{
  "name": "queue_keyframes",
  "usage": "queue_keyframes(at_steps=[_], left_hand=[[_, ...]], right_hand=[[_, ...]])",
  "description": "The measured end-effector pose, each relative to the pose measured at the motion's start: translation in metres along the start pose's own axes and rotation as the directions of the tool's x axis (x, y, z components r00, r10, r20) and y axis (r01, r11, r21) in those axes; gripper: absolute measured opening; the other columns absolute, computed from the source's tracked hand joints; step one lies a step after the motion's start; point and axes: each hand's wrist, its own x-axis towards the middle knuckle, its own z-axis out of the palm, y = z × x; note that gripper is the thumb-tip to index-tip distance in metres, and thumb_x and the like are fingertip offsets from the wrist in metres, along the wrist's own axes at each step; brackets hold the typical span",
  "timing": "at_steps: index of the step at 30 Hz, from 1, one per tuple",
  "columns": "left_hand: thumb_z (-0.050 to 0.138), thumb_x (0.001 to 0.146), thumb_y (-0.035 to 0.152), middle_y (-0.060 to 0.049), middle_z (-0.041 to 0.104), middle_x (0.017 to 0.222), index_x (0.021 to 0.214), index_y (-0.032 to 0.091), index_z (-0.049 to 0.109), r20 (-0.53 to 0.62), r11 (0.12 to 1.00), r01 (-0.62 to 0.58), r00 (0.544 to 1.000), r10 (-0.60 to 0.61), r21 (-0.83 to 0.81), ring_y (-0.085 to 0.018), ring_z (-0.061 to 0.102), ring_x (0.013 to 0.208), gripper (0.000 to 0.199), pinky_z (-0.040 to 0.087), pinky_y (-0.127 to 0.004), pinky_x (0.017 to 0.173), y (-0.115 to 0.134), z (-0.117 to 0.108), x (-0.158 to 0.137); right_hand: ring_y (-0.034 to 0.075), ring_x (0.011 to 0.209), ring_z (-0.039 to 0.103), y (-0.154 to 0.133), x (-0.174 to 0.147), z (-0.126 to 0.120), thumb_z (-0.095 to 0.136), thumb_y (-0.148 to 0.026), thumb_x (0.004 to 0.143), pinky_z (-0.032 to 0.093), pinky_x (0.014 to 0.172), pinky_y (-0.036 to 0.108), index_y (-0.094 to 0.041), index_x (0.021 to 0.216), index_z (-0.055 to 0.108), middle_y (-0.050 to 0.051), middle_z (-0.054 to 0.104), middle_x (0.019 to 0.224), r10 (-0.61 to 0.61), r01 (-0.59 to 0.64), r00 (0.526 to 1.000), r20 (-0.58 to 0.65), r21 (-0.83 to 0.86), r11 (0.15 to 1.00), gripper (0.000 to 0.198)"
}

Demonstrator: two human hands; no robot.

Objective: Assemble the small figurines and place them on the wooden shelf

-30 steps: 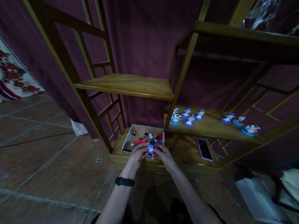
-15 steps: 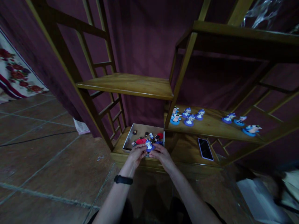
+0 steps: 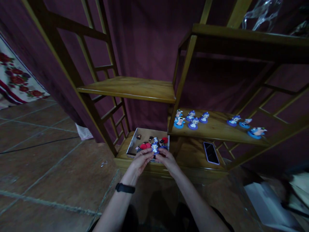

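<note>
Between my two hands is a small purple-and-white figurine [image 3: 154,148] on a purple round base, held upright over the front of an open cardboard box [image 3: 131,145]. My left hand [image 3: 142,160] pinches it from the left, and my right hand [image 3: 166,158] grips its base from the right. Inside the box lie several small figures with red, black and blue parts, such as a red piece [image 3: 145,146]; those behind my fingers are partly hidden. A dark band [image 3: 125,188] circles my left wrist.
Several purple figurines [image 3: 193,123] and blue-based figurines [image 3: 257,132] stand on the wooden shelf [image 3: 214,130] to the right. Below lies a phone [image 3: 211,153]. A higher shelf [image 3: 127,87] spans above the box. A clear ornament [image 3: 262,16] sits at upper right.
The figurine now stands more upright between my fingers and slightly higher. Both hands keep their hold. The whole view has shifted a little.
</note>
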Motion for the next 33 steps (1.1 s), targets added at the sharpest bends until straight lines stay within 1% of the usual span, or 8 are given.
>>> queue_keyframes(at_steps=[5,9,14,18,23,26,30,33], left_hand=[[0.078,0.051,0.014,-0.007,0.069,0.081,0.089,0.011,0.067,0.011,0.988,-0.103,0.995,0.103,0.114,-0.014,0.061,0.072,0.04,0.046,-0.025,0.072,-0.003,0.004,-0.001],[0.077,0.053,0.018,-0.007,0.068,0.084,0.09,0.012,0.066,0.062,0.957,-0.191,0.981,0.182,0.219,-0.016,0.06,0.078,0.039,0.044,-0.029,0.077,-0.004,0.009,-0.007],[0.076,0.055,0.02,-0.006,0.067,0.081,0.088,0.015,0.065,0.169,0.943,-0.201,0.973,0.16,0.265,-0.016,0.059,0.077,0.035,0.043,-0.029,0.077,-0.004,0.018,-0.016],[0.077,0.053,0.019,-0.004,0.066,0.082,0.086,0.016,0.065,0.222,0.949,-0.183,0.967,0.126,0.255,-0.015,0.058,0.076,0.035,0.044,-0.027,0.074,-0.005,0.032,-0.023],[0.076,0.055,0.023,-0.009,0.064,0.1,0.096,0.018,0.064,0.29,0.958,-0.185,0.95,0.117,0.22,-0.019,0.059,0.085,0.043,0.044,-0.029,0.076,-0.008,0.047,-0.028],[0.075,0.056,0.027,-0.013,0.063,0.107,0.101,0.018,0.062,0.282,0.96,-0.149,0.956,0.079,0.237,-0.022,0.06,0.089,0.048,0.045,-0.03,0.076,-0.007,0.05,-0.027],[0.075,0.055,0.029,-0.013,0.065,0.103,0.098,0.018,0.063,0.194,0.964,-0.11,0.979,0.063,0.242,-0.021,0.062,0.084,0.046,0.046,-0.029,0.071,-0.005,0.051,-0.023],[0.077,0.052,0.03,-0.012,0.066,0.101,0.096,0.017,0.064,0.133,0.968,-0.093,0.989,0.063,0.233,-0.021,0.063,0.083,0.048,0.046,-0.028,0.069,-0.003,0.052,-0.022]], right_hand=[[0.019,0.086,0.059,-0.007,-0.004,0.0,0.071,-0.035,0.06,0.05,0.077,0.035,-0.021,0.097,0.061,0.002,0.063,0.096,-0.045,0.047,0.998,0.043,-0.049,0.998,0.04],[0.019,0.081,0.06,-0.011,-0.006,-0.001,0.065,-0.038,0.067,0.048,0.077,0.035,-0.02,0.094,0.063,0.002,0.065,0.09,-0.116,0.125,0.991,0.063,-0.181,0.975,0.032],[0.019,0.084,0.059,-0.014,-0.01,-0.015,0.062,-0.035,0.07,0.045,0.081,0.034,-0.019,0.092,0.064,0.002,0.066,0.087,-0.204,0.22,0.975,0.086,-0.306,0.926,0.028],[0.019,0.088,0.057,-0.032,-0.024,-0.025,0.063,-0.034,0.069,0.044,0.081,0.032,-0.019,0.09,0.065,0.003,0.062,0.092,-0.289,0.307,0.951,0.105,-0.398,0.865,0.025],[0.02,0.083,0.058,-0.067,-0.057,-0.037,0.065,-0.033,0.068,0.046,0.078,0.033,-0.021,0.086,0.065,0.002,0.06,0.085,-0.301,0.299,0.952,0.057,-0.389,0.871,0.021],[0.022,0.082,0.059,-0.096,-0.079,-0.056,0.066,-0.034,0.068,0.047,0.077,0.035,-0.025,0.082,0.064,0.001,0.062,0.084,-0.326,0.311,0.945,0.031,-0.395,0.864,0.016],[0.024,0.086,0.059,-0.15,-0.097,-0.099,0.068,-0.033,0.067,0.046,0.083,0.04,-0.026,0.085,0.064,0.002,0.065,0.089,-0.46,0.372,0.883,-0.087,-0.466,0.802,0.02],[0.023,0.085,0.061,-0.192,-0.092,-0.136,0.067,-0.034,0.066,0.045,0.085,0.04,-0.023,0.086,0.063,0.003,0.067,0.089,-0.537,0.406,0.824,-0.181,-0.473,0.782,0.023]])
